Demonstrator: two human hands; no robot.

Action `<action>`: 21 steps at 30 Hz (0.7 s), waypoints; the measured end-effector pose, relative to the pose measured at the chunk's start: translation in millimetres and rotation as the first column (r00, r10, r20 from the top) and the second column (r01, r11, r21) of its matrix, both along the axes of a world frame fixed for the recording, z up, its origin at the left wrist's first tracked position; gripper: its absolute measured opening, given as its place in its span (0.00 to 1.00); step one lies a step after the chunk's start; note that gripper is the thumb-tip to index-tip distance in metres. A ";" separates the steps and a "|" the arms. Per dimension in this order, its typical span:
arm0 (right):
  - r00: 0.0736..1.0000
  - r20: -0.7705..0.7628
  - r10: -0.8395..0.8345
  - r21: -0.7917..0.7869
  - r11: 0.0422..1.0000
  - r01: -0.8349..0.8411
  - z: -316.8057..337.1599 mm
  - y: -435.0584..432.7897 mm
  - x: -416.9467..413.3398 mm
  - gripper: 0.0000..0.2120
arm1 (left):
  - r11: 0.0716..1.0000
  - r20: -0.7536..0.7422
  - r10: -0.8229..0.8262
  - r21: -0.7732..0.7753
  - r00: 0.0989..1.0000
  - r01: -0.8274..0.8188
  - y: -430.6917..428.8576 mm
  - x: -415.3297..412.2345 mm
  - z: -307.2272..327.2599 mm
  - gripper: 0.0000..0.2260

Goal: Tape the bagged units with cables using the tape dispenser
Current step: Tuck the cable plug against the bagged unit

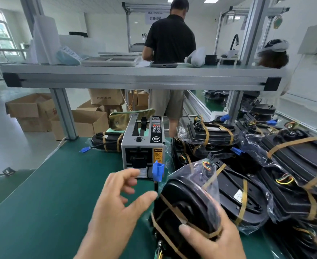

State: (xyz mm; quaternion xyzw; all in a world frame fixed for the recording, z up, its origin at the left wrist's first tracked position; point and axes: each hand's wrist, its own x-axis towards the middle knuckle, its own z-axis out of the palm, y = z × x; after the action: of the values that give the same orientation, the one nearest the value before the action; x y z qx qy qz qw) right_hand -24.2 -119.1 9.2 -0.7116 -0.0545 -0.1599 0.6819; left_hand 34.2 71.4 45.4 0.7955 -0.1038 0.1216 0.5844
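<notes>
A grey tape dispenser [143,144] stands on the green bench [42,193], a strip of tape sticking out of its front slot. My left hand [116,208] hovers open just in front of that slot, fingers spread, near the strip. My right hand [211,238] grips a black bagged unit [183,202] at the lower middle. Brown tape bands cross the unit, and its cable ends in a blue connector [158,170] standing up beside the dispenser.
Several taped bagged units [292,174] are piled on the right. One more lies behind the dispenser on the left [107,141]. An aluminium shelf [135,79] spans overhead. A person in a black shirt [170,40] stands beyond it; cardboard boxes [32,109] sit on the floor.
</notes>
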 end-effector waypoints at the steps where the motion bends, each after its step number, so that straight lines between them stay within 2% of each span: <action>1: 1.000 0.011 0.009 0.022 1.000 -0.009 2.3 -2.1 1.2 0.34 | 0.992 -0.018 -0.069 0.106 0.997 0.071 6.9 6.4 -2.2 0.30; 3: 0.996 0.063 0.061 0.051 0.997 -0.064 1.6 -2.8 3.7 0.35 | 0.928 -0.178 -0.304 0.166 0.936 0.333 15.0 17.6 -1.8 0.41; 5: 0.984 0.096 0.151 0.076 0.985 -0.158 -3.5 -0.8 7.3 0.37 | 0.832 -0.263 -0.523 0.053 0.811 0.553 17.6 24.8 -0.7 0.40; 6: 0.976 0.097 0.195 0.075 0.976 -0.203 -7.3 -2.2 9.1 0.37 | 0.807 -0.255 -0.569 0.011 0.782 0.590 18.7 26.7 -0.2 0.39; 9: 0.947 0.030 0.321 0.057 0.945 -0.322 -14.4 -15.5 10.6 0.41 | 0.852 -0.173 -0.508 0.040 0.844 0.522 23.1 31.3 -1.0 0.39; 11: 0.928 -0.010 0.372 0.158 0.917 -0.366 -12.9 -28.7 10.5 0.37 | 0.888 -0.123 -0.416 0.158 0.901 0.432 25.4 32.9 3.4 0.40; 13: 0.961 -0.014 0.275 0.177 0.947 -0.268 -8.6 -38.2 10.2 0.32 | 0.861 -0.082 -0.391 0.320 0.917 0.395 25.0 34.7 6.7 0.39; 15: 0.993 -0.020 0.117 -0.001 0.993 -0.117 -0.7 -37.3 13.5 0.24 | 0.795 -0.057 -0.381 0.489 0.923 0.359 22.0 34.5 6.9 0.39; 17: 0.997 -0.055 0.061 -0.224 0.972 -0.072 5.7 -29.6 15.9 0.20 | 0.738 -0.037 -0.357 0.601 0.933 0.307 17.8 32.3 2.2 0.40; 19: 0.995 -0.096 -0.003 -0.349 0.937 -0.031 7.8 -22.3 18.7 0.15 | 0.710 -0.021 -0.347 0.648 0.938 0.277 15.0 30.0 -5.5 0.41; 21: 0.995 -0.072 -0.062 -0.434 0.901 0.025 7.8 -18.9 20.1 0.11 | 0.704 -0.008 -0.333 0.663 0.943 0.255 13.3 28.5 -9.8 0.41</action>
State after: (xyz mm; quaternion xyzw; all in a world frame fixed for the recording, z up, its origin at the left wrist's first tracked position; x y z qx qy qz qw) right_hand -4.2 -138.1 17.0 -0.8522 -0.0439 -0.1289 0.5052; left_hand 62.7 84.7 35.6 0.9142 -0.2980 0.0271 0.2733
